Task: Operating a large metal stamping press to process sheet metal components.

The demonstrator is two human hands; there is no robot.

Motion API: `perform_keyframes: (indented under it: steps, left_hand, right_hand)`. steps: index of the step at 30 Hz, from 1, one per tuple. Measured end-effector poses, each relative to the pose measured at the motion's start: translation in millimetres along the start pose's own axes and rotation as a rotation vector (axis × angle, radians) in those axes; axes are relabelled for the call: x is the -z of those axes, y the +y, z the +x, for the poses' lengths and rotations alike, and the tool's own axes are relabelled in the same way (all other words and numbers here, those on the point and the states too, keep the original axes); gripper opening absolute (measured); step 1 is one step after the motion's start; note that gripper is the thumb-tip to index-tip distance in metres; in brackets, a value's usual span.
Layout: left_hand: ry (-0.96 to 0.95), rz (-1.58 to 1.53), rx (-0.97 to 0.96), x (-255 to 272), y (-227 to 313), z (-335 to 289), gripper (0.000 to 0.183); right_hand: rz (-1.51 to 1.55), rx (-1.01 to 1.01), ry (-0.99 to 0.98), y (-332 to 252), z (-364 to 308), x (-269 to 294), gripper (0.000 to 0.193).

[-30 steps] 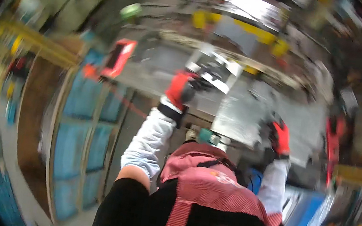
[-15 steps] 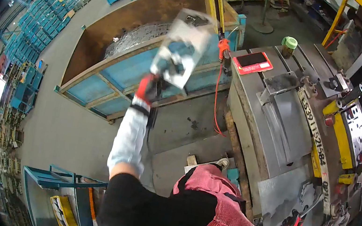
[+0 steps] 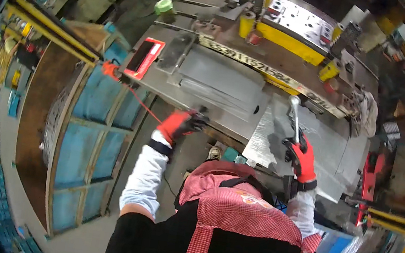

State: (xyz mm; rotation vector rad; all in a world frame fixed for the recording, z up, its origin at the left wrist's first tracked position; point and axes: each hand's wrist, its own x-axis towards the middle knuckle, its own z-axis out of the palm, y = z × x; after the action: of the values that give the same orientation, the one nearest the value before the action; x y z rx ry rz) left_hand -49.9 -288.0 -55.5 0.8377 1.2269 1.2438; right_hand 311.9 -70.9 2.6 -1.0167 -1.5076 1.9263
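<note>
My left hand [image 3: 184, 124], in a red and black glove, hovers off the front edge of the metal press bed [image 3: 200, 106]. Its fingers look loosely apart, and I see no sheet in them. My right hand [image 3: 304, 156], gloved alike, is closed around a silver rod-shaped tool [image 3: 295, 115] with a rounded end. It holds the tool over a shiny metal sheet [image 3: 265, 142] at the front right of the bed. A grey stack of flat sheets [image 3: 220, 79] lies left of that, before the die's lettered steel bar [image 3: 254, 66].
Die parts with yellow blocks [image 3: 290, 41] stand at the back. A red-framed dark panel [image 3: 144, 59] and a green-lidded jar [image 3: 165, 9] sit at the bed's left. Farther left stands a large blue-sided bin [image 3: 83, 150]. An orange hanging device [image 3: 110, 70] trails a red cord.
My left hand no longer holds the metal plate it held over the bin. The view has turned right to the press, and my left hand has come back toward the bed.
</note>
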Motion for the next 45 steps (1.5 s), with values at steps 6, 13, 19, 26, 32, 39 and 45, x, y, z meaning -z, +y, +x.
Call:
perform_keyframes:
  steps: [6, 13, 19, 26, 32, 39, 45]
  left_hand:
    - [-0.171, -0.33, 0.304, -95.0, -16.1, 51.0, 0.037]
    - [0.001, -0.566, 0.029, -93.6, 13.5, 50.0, 0.048]
    - [0.168, -1.102, -0.296, -62.4, 17.1, 88.9, 0.032]
    - [0.384, -0.387, -0.097, -73.8, -9.0, 24.9, 0.026]
    - [0.336, 1.107, -0.641, -73.8, 62.0, 23.9, 0.038]
    - [-0.015, 0.172, -0.448, -61.6, 142.0, 236.2, 0.024]
    - [-0.146, 0.719, -0.585, -41.2, 142.7, 340.2, 0.022]
  right_hand:
    - [-0.207, 0.057, -0.251, -1.1, 86.6, -15.8, 0.048]
    - [-0.115, -0.113, -0.288, -8.9, 107.7, -30.5, 0.034]
    - [-0.277, 0.087, -0.215, -70.9, 55.3, -64.2, 0.051]
    - [-0.354, -0.098, -0.451, -60.5, 2.5, -29.5, 0.06]
    - [-0.134, -0.09, -0.36, -44.1, -49.4, -1.7, 0.06]
    - [0.124, 0.009, -0.019, -75.3, -45.0, -15.4, 0.053]
    - [0.164, 0.038, -0.056, -93.7, -19.6, -22.2, 0.05]
